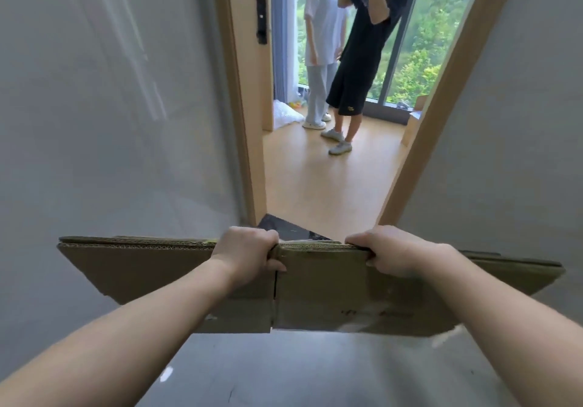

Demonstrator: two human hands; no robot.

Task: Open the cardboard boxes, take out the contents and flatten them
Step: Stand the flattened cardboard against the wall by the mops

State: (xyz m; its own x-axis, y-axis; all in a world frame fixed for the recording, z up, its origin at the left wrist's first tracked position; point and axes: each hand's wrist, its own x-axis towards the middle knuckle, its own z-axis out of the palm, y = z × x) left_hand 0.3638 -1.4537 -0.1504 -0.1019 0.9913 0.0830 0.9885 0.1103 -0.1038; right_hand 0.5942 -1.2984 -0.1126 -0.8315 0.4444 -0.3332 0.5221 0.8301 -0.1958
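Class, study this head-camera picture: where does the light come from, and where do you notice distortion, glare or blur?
Head view: daylight enters through the window; wide-angle lens bends the door frame and walls; sheen streaks the left wall; the flattened cardboard looks slightly soft.

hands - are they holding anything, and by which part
Both hands grip a flattened cardboard box by its top edge: the left hand near the middle, the right hand further right, fingers curled over the edge.
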